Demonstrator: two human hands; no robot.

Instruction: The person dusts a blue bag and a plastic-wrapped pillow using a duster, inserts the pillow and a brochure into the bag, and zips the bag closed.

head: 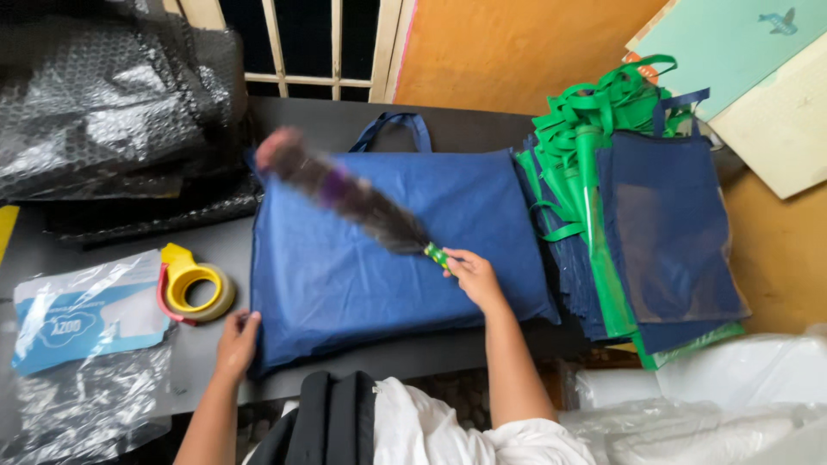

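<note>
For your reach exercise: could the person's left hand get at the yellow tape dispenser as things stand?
Probably yes. The left hand rests on the blue bag's near left corner, and the yellow tape dispenser lies just beside it on the dark table, with nothing between them.

It looked like a small packing workshop: stacked fabric bags (pixel 637 215), bubble wrap (pixel 103 95) and a tape dispenser (pixel 194 288) crowded the black table (pixel 112 241).
</note>
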